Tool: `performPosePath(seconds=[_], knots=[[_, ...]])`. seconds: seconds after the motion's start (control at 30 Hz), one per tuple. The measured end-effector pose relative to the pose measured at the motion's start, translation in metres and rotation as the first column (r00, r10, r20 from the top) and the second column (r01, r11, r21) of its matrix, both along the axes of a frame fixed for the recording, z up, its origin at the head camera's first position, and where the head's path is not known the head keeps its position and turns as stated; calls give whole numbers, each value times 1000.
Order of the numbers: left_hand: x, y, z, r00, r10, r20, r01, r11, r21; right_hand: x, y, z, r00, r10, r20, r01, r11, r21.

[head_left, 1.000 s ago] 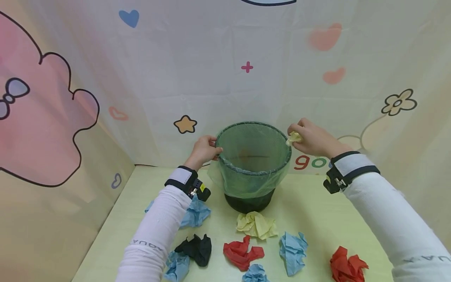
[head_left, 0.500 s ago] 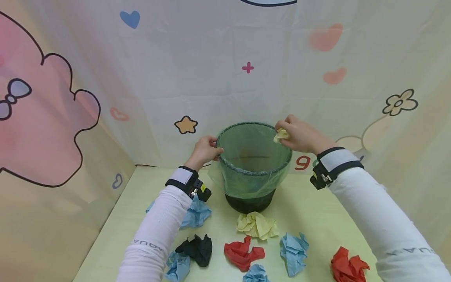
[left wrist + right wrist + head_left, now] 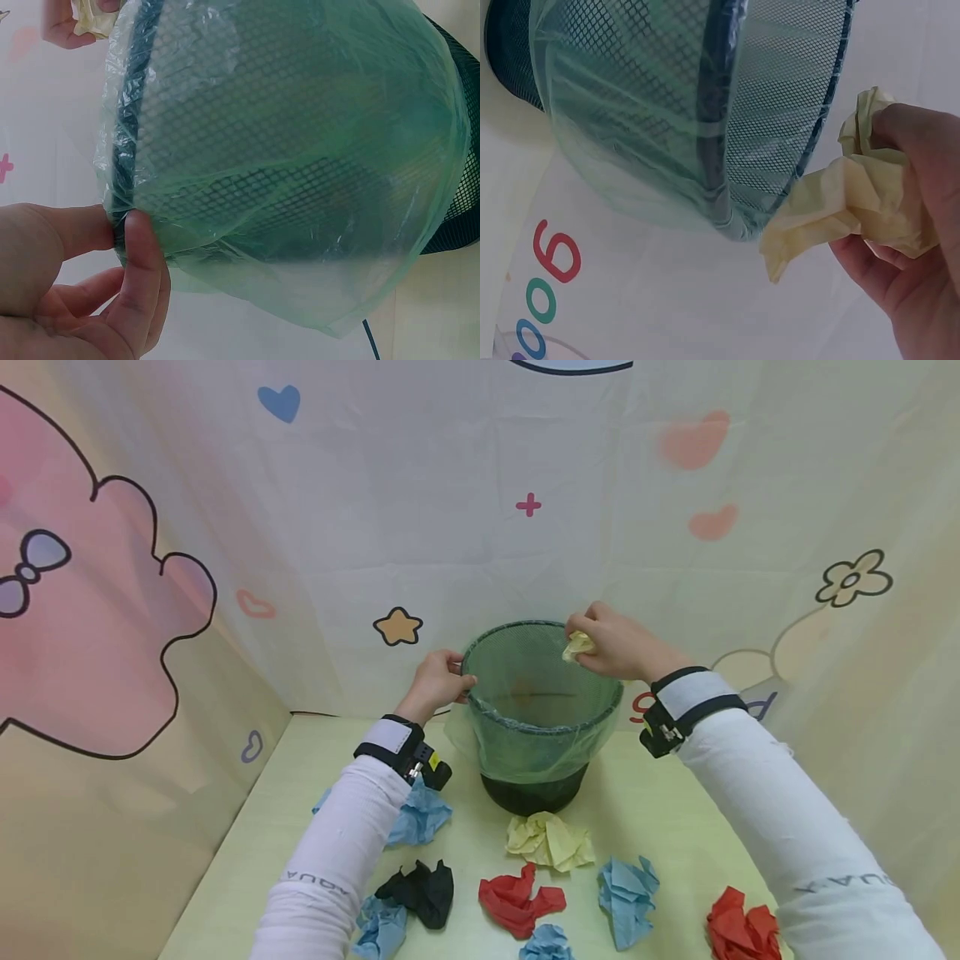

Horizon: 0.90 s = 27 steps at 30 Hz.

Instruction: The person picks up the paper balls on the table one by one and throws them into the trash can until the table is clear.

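A dark mesh wastebasket (image 3: 534, 793) stands upright at the back of the table, lined with a thin green plastic bag (image 3: 540, 756) folded over its rim. With thumb and fingers, my left hand (image 3: 435, 683) pinches the rim and bag on the left side; the left wrist view shows the thumb and fingers (image 3: 142, 277) on either side of the rim. My right hand (image 3: 626, 646) holds a crumpled yellow paper (image 3: 855, 199) above the right part of the basket's opening. Its fingers curl round the paper, partly hiding it.
Crumpled papers lie in front of the basket: yellow (image 3: 551, 842), red (image 3: 519, 900), black (image 3: 422, 893) and several blue ones, one of them a blue paper (image 3: 628, 902) at right. Another red paper (image 3: 742, 927) lies farther right. A printed curtain (image 3: 450, 485) hangs close behind.
My right hand has moved left with the yellow paper, from beside the basket's right rim to over its opening. The left hand keeps its hold on the rim.
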<state>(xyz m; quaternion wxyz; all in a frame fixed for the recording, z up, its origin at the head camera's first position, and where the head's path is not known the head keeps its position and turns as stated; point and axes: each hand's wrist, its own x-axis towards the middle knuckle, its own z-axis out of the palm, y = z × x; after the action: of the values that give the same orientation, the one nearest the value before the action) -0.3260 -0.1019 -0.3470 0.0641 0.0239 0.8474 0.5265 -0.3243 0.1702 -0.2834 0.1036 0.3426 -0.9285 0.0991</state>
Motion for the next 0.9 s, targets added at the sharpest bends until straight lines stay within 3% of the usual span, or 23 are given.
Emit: performPosePath(seconds=[0.47,0.9], knots=[[1,0,0,1000,-5,2,5,1000,1,-5,-18,-8,999,24,35,-24,1000,-2],[2,0,0,1000,-1,-6,1,1000,-2,-8,-30,-10,1000,26,15,-26,1000,12]])
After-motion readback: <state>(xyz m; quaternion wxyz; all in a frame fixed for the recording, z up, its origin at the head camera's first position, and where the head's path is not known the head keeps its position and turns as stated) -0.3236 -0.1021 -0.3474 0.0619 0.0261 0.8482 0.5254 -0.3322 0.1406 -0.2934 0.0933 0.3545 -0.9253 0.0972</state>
